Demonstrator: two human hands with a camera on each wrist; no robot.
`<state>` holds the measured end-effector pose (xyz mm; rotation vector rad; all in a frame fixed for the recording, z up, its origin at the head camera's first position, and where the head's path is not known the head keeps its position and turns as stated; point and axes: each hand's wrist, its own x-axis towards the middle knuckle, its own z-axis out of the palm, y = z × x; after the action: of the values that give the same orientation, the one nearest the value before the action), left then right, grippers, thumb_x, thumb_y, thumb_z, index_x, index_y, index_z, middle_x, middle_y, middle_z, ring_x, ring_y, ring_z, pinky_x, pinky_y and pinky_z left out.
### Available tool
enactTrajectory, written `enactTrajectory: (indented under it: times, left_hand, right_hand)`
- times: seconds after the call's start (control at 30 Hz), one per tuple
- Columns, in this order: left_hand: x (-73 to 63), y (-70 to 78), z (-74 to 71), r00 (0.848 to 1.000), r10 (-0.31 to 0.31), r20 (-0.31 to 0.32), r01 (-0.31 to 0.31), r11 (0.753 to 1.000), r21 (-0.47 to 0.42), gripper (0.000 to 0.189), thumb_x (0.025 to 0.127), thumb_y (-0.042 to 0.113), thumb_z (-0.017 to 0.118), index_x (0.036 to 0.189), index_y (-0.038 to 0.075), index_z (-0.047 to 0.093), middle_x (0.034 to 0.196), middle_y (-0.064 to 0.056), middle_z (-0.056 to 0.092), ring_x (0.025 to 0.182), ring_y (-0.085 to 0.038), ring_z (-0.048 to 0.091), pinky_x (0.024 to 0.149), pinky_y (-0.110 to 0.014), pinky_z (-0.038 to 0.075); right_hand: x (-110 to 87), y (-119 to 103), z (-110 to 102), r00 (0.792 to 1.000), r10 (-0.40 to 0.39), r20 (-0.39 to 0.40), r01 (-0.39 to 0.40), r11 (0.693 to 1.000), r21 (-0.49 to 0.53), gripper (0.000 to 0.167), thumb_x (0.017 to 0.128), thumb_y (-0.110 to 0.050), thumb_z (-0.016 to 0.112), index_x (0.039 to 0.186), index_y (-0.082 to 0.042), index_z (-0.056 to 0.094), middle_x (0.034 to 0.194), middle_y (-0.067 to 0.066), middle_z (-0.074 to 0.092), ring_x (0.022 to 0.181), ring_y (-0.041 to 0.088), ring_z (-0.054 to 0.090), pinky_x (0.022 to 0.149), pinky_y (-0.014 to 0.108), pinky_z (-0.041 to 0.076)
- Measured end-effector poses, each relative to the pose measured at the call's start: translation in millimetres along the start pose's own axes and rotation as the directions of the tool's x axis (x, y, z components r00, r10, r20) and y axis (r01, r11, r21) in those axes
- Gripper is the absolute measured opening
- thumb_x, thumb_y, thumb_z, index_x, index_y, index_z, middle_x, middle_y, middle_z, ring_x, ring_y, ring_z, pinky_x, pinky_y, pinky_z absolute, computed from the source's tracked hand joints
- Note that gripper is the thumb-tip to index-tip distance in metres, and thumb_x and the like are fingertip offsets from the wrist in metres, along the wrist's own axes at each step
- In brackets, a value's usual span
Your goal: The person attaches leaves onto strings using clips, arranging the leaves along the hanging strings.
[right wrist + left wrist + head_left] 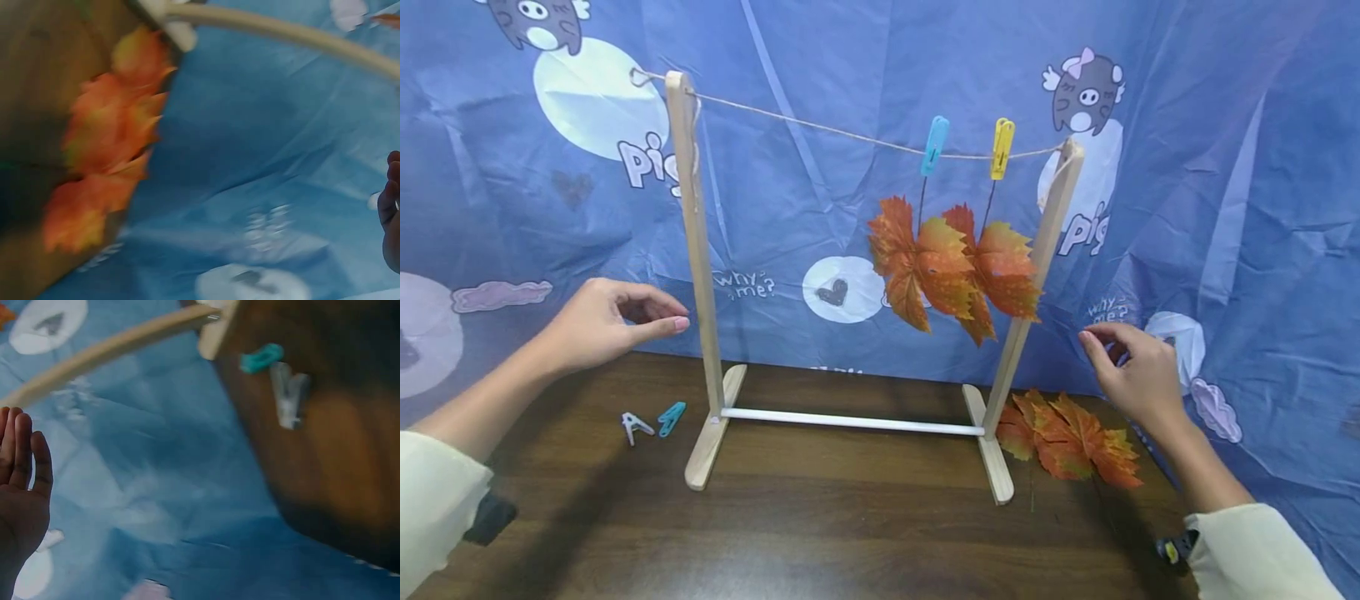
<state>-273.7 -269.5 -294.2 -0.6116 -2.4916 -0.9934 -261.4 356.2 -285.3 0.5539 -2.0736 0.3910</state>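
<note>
My left hand (617, 321) hovers beside the left post of a wooden stand (696, 250), its fingers loosely bent and holding nothing. On the other side my right hand (1135, 367) is in the air, loosely curled and without any object, above several orange leaves (1075, 437) on the table. A string (820, 127) runs between the two posts. Clipped to it near the right end are a blue clothespin (935, 146) and a yellow clothespin (1002, 148), each with an autumn leaf hanging by its stem: one leaf (917, 262) overlaps the other leaf (1007, 267).
A white clothespin (636, 427) and a teal clothespin (672, 418) lie on the brown table (850, 533) left of the stand. A white rod (850, 422) joins the stand's feet. Blue printed cloth (820, 217) hangs behind.
</note>
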Motion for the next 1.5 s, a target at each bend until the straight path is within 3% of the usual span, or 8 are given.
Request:
enactTrajectory:
  times: [0.2,0.37,0.5,0.73,0.83,0.93,1.27,1.5]
  left_hand:
    - [-19.3,-47.5,8.5,0.997,-0.065,0.029,0.062,0.994,0.086,0.011,0.089,0.024,0.081,0.094,0.015,0.08,0.078,0.006,0.074,0.065,-0.006,0.064,0.058,-0.019,0.046]
    - [-36.4,-75.7,16.1,0.985,-0.126,0.116,0.109,0.983,0.149,0.017,0.09,0.028,0.08,0.097,0.013,0.079,0.083,0.006,0.075,0.072,-0.007,0.066,0.064,-0.024,0.05]
    - [-48.6,-91.1,23.4,0.963,-0.163,0.214,0.126,0.976,0.179,0.025,0.09,0.03,0.079,0.105,0.009,0.078,0.09,0.005,0.076,0.082,-0.006,0.066,0.071,-0.028,0.052]
    - [-60.0,-105.6,37.5,0.913,-0.182,0.365,0.14,0.981,0.137,0.045,0.087,0.031,0.083,0.117,-0.001,0.072,0.1,-0.004,0.075,0.088,-0.012,0.067,0.071,-0.028,0.053]
    - [-62.8,-109.0,42.3,0.896,-0.192,0.402,0.155,0.98,0.123,0.048,0.085,0.032,0.085,0.118,-0.001,0.071,0.104,-0.006,0.075,0.089,-0.014,0.066,0.069,-0.028,0.052]
    - [-64.7,-112.0,46.2,0.889,-0.185,0.419,0.148,0.982,0.118,0.048,0.083,0.032,0.086,0.118,0.001,0.072,0.106,-0.005,0.074,0.09,-0.016,0.064,0.07,-0.028,0.051]
    - [-67.8,-117.6,51.4,0.887,-0.188,0.421,0.145,0.981,0.132,0.044,0.079,0.028,0.089,0.113,0.003,0.074,0.104,-0.004,0.074,0.089,-0.017,0.063,0.073,-0.031,0.052]
    - [-68.6,-116.2,50.2,0.885,-0.194,0.424,0.154,0.98,0.126,0.041,0.079,0.023,0.089,0.11,0.002,0.075,0.104,-0.006,0.075,0.086,-0.015,0.066,0.073,-0.028,0.054]
  right_hand:
    - [-42.5,34,8,0.995,0.064,0.074,-0.059,0.996,-0.067,0.008,0.085,-0.005,0.079,0.093,-0.003,0.076,0.073,0.006,0.071,0.058,0.006,0.053,0.052,0.021,0.038]
    - [-83.8,57,12,0.962,0.157,0.225,-0.126,0.981,-0.147,0.007,0.089,-0.013,0.077,0.094,-0.008,0.075,0.073,0.002,0.069,0.06,0.015,0.058,0.051,0.035,0.042]
    - [-109.5,72,11,0.892,0.238,0.385,-0.18,0.967,-0.181,0.007,0.093,-0.016,0.074,0.095,-0.009,0.075,0.074,-0.001,0.068,0.063,0.014,0.059,0.053,0.038,0.044]
    - [-141.7,93,10,0.703,0.343,0.623,-0.313,0.936,-0.162,0.02,0.093,-0.015,0.075,0.109,-0.002,0.074,0.076,-0.001,0.068,0.066,0.011,0.06,0.055,0.033,0.046]
    - [-153.6,99,12,0.648,0.354,0.674,-0.377,0.918,-0.12,0.018,0.092,-0.011,0.076,0.107,-0.001,0.075,0.081,-0.001,0.071,0.069,0.009,0.062,0.057,0.029,0.049]
    - [-164.0,101,15,0.634,0.352,0.689,-0.412,0.907,-0.085,0.015,0.09,-0.008,0.077,0.102,-0.001,0.075,0.081,-0.002,0.071,0.071,0.006,0.062,0.06,0.028,0.051]
    - [-169.8,93,28,0.685,0.315,0.657,-0.396,0.918,-0.027,0.015,0.085,-0.011,0.083,0.098,-0.004,0.077,0.075,-0.008,0.066,0.068,0.0,0.057,0.061,0.026,0.049]
    - [-162.9,87,30,0.625,0.244,0.741,-0.389,0.921,0.024,0.008,0.087,-0.005,0.079,0.092,-0.011,0.079,0.085,-0.005,0.073,0.076,0.0,0.062,0.065,0.025,0.052]
